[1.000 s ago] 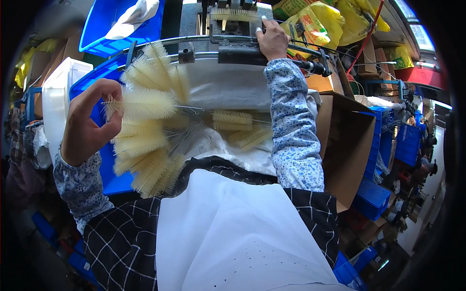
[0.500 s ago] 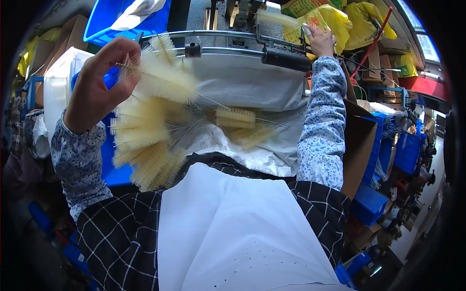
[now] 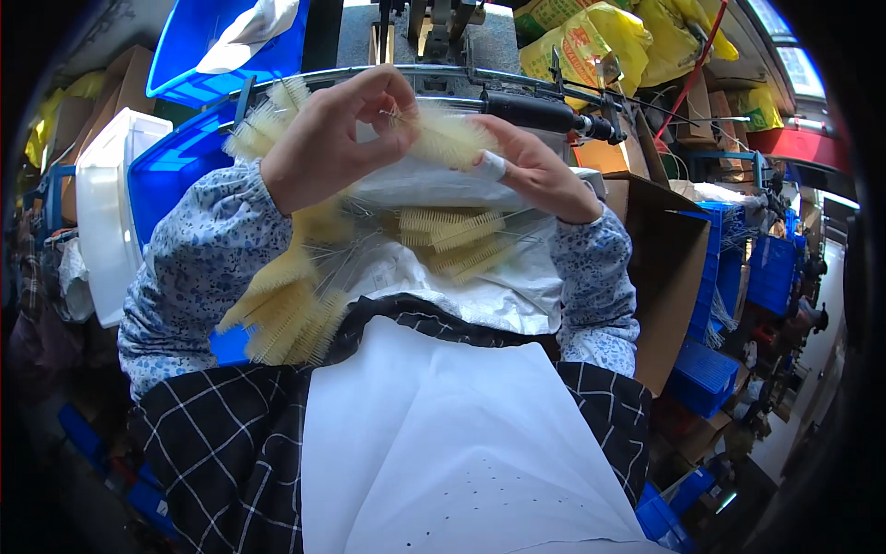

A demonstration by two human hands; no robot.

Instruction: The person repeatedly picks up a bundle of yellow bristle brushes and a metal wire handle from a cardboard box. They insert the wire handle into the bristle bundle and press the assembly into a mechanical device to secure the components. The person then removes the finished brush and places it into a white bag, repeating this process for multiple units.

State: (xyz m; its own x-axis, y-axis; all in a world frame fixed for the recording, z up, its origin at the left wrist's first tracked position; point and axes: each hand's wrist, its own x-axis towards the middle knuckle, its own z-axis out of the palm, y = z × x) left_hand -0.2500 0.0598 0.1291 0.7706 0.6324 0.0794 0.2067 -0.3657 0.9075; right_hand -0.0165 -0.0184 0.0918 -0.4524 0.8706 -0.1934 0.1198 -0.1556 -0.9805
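Note:
A cream bristle brush (image 3: 445, 137) is held between my two hands above the white sheet (image 3: 420, 277). My left hand (image 3: 337, 138) pinches its left end, where a bit of wire shows, with thumb and forefinger. My right hand (image 3: 540, 168), with a white wrap round one digit, closes on the right end of the bristles. Below the left forearm lies a fanned pile of similar brushes (image 3: 286, 300), their wire stems pointing right. Several smaller brushes (image 3: 452, 231) lie on the sheet under the hands. Another brush (image 3: 268, 125) sits behind my left wrist at the rail.
Beyond the hands runs a metal rail with a black cylinder (image 3: 526, 109), part of a bench machine. Blue bins (image 3: 185, 55) and a white box (image 3: 115, 208) stand at left. A cardboard box (image 3: 669, 277) is at right, yellow bags (image 3: 591, 46) behind.
My right hand has come back from the machine's right side to the brush in my left hand. The left hand has moved right with its brush. More brushes show on the sheet's middle.

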